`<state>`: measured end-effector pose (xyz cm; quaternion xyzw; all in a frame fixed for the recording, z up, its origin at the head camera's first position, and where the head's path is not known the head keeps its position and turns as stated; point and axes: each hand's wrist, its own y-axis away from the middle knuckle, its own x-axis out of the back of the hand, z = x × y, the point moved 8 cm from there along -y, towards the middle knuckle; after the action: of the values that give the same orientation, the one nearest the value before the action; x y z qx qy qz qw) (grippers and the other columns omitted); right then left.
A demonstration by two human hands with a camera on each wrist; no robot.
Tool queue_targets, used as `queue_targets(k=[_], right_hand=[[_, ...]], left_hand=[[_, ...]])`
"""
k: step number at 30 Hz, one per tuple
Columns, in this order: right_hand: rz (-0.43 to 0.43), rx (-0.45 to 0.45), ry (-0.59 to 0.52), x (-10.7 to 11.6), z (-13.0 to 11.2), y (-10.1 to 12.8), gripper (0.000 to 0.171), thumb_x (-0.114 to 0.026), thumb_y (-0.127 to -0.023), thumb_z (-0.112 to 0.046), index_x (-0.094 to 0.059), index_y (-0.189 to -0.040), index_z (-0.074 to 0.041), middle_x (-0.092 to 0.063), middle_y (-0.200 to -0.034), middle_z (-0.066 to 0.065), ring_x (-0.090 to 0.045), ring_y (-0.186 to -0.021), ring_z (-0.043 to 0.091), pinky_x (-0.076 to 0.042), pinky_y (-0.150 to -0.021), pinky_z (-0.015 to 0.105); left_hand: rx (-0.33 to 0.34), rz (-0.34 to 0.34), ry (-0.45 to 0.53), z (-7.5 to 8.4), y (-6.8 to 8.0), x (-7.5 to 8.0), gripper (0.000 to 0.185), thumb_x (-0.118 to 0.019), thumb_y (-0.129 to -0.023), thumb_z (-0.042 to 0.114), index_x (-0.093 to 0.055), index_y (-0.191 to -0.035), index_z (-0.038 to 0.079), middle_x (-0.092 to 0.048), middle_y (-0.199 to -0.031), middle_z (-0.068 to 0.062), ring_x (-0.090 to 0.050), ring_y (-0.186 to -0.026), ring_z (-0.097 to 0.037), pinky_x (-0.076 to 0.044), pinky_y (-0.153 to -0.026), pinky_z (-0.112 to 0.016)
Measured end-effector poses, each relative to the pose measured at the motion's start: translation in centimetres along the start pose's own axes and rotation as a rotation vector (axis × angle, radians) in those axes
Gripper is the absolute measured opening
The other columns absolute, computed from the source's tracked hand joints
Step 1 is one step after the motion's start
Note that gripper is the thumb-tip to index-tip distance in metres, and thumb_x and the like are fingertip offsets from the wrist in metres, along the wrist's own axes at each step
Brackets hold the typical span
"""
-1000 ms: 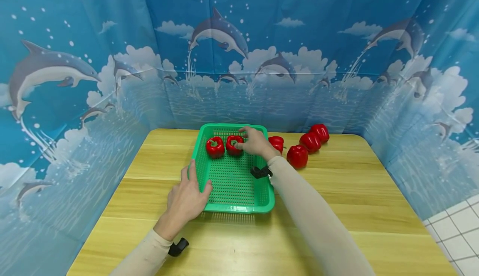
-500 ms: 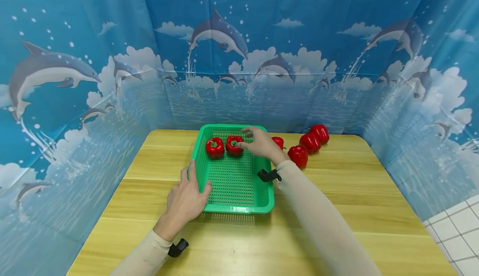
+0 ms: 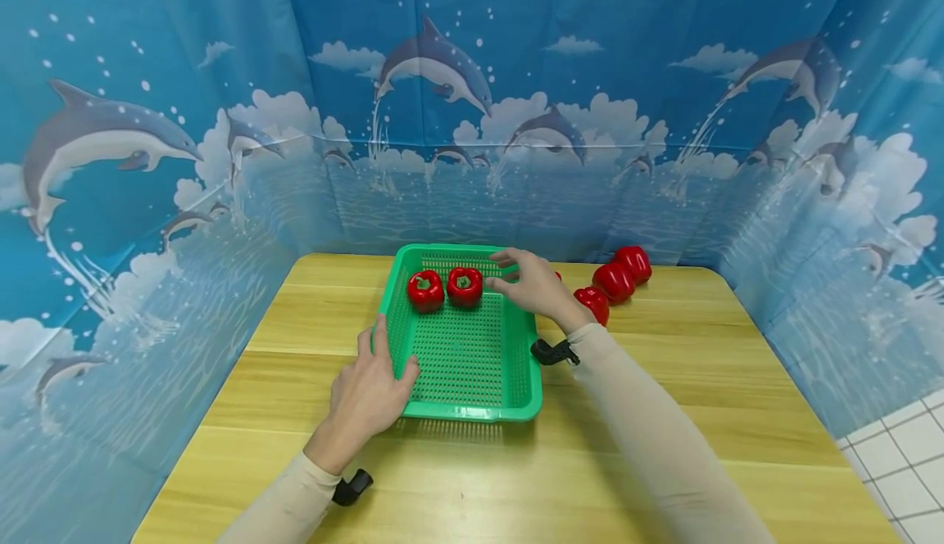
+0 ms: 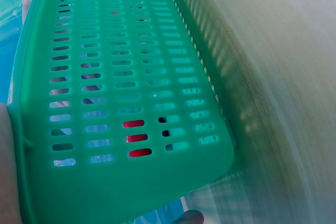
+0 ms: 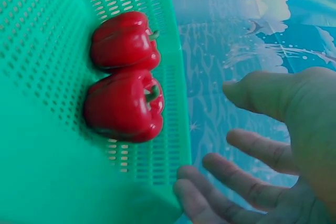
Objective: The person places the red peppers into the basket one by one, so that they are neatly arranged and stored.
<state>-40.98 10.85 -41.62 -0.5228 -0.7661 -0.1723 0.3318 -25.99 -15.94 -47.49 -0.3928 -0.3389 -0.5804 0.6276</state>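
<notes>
The empty right hand [image 3: 533, 286] is spread beside two shiny, round red peppers [image 3: 465, 293] (probably firm, slippery; cup their sides). The left hand [image 3: 366, 391], fingers nearly straight, touches the green plastic basket [image 3: 472, 412].

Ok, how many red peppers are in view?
6. In the green basket: left pepper, right pepper. On the table, right of it: far pepper, middle pepper, near pepper. The sixth is mostly hidden behind the right hand; more could be hidden.
</notes>
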Motion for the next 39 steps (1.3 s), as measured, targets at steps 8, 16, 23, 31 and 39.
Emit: queue_targets(k=[8,16,23,31,39], right_hand=[[0.036,0.077,-0.021,0.8,1.2,0.7,0.056,-0.077,-0.115,-0.03,-0.064,-0.164,-0.007,-0.062,-0.165,0.021,-0.072,-0.141,0.044,-0.061,-0.118,0.065],[0.075,0.099,-0.048,1.8,2.7,1.4,0.052,-0.075,-0.116,-0.032,-0.065,-0.162,-0.011,-0.06,-0.165,0.019,-0.067,-0.147,0.047,-0.056,-0.124,0.068],[0.133,0.134,-0.033,3.0,3.9,1.8,0.05,-0.076,-0.116,-0.03,-0.066,-0.161,-0.011,-0.062,-0.163,0.017,-0.066,-0.147,0.047,-0.057,-0.124,0.066],[0.182,0.111,0.02,3.9,6.2,2.1,0.053,-0.08,-0.112,-0.024,-0.066,-0.161,-0.008,-0.061,-0.163,0.019,-0.066,-0.147,0.047,-0.057,-0.122,0.068],[0.185,0.099,0.107,4.5,7.9,2.1,0.057,-0.081,-0.111,-0.021,-0.065,-0.163,-0.006,-0.06,-0.165,0.022,-0.063,-0.147,0.048,-0.05,-0.127,0.072]], left_hand=[[-0.001,-0.006,-0.002,0.0,0.0,0.0,0.098,-0.057,-0.116,0.051,-0.011,-0.187,0.001,-0.039,-0.18,-0.033,-0.048,-0.048,-0.022,-0.038,-0.042,-0.031],[0.0,-0.003,0.001,-0.1,0.0,0.1,0.098,-0.057,-0.116,0.052,-0.011,-0.187,0.001,-0.039,-0.18,-0.032,-0.049,-0.048,-0.023,-0.038,-0.043,-0.032],[0.0,0.01,-0.003,-0.1,0.0,0.1,0.098,-0.057,-0.116,0.052,-0.012,-0.187,0.002,-0.04,-0.18,-0.031,-0.05,-0.048,-0.023,-0.04,-0.042,-0.033],[0.004,0.003,0.002,-0.1,-0.1,-0.1,0.098,-0.057,-0.116,0.053,-0.011,-0.187,0.003,-0.039,-0.181,-0.03,-0.05,-0.048,-0.023,-0.04,-0.043,-0.032],[0.008,0.011,0.003,-0.1,-0.2,-0.1,0.097,-0.057,-0.116,0.052,-0.013,-0.187,0.004,-0.04,-0.18,-0.029,-0.052,-0.049,-0.024,-0.041,-0.043,-0.033]])
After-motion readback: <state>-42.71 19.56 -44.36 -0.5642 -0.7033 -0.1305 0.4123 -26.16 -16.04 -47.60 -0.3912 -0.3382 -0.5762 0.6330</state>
